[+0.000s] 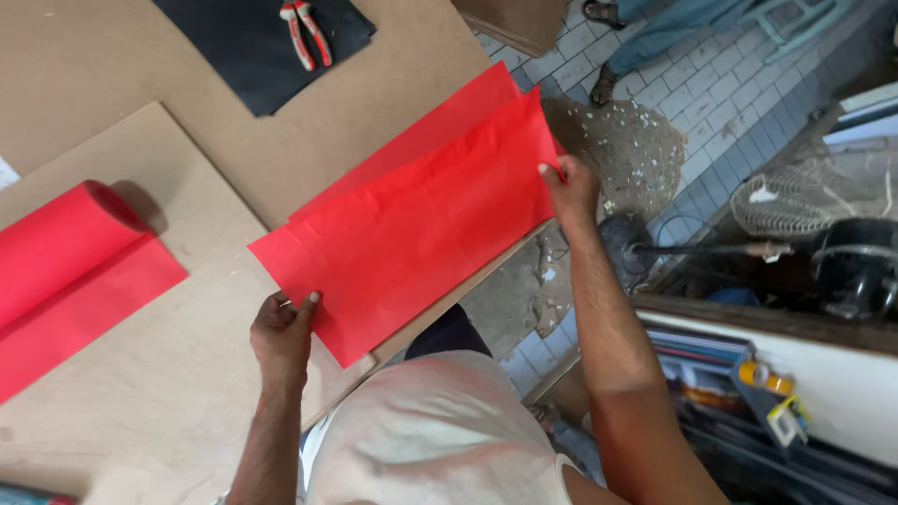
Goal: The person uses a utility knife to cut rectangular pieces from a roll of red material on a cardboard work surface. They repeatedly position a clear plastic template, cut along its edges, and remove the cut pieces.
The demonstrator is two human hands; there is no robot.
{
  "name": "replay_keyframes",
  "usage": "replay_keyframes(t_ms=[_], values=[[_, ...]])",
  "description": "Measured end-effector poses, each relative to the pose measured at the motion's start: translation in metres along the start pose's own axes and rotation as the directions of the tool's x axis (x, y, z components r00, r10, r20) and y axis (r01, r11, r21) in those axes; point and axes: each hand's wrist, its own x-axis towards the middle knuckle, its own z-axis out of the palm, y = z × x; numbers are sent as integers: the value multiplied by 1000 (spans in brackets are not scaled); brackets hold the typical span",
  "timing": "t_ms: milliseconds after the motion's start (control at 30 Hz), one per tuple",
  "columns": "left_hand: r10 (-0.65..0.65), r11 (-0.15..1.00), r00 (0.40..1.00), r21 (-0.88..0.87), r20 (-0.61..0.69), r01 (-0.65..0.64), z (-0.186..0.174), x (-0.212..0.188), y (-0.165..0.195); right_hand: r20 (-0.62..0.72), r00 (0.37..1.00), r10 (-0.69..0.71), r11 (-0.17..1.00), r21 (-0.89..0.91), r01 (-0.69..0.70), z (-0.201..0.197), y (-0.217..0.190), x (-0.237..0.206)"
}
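Observation:
A folded red sheet (421,220) lies slanted across the wooden board (168,374). Its upper layer sits slightly offset from the lower one, so a strip of the lower layer shows along the far edge. My left hand (281,335) pinches the sheet's near left edge. At the far right corner, my right hand (569,187) grips the sheet where it hangs past the table's edge. A roll of the same red material (65,252) rests at the left, partly unrolled.
A black sheet (253,47) with red-handled pliers (305,33) on it lies at the table's far side. Beyond the table's right edge are a tiled floor (711,103), a fan (795,196) and shelves with clutter. Another person's feet (603,47) show at the top.

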Motion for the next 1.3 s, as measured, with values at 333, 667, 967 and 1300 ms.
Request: replay_keyframes(t_ms=[333, 667, 967, 1300], values=[[175, 951, 958, 292, -228, -104, 113, 37, 12, 98, 975, -200, 971, -116, 211, 46, 62, 148], [453, 750, 839, 637, -301, -176, 148, 36, 19, 239, 968, 71, 987, 120, -102, 56, 94, 165], [-107, 936, 949, 292, -296, 197, 153, 65, 29, 373, 925, 66, 977, 163, -136, 46, 105, 177], [214, 906, 884, -253, -415, -338, 124, 35, 107, 274, 957, 90, 780, 578, -239, 13, 41, 162]])
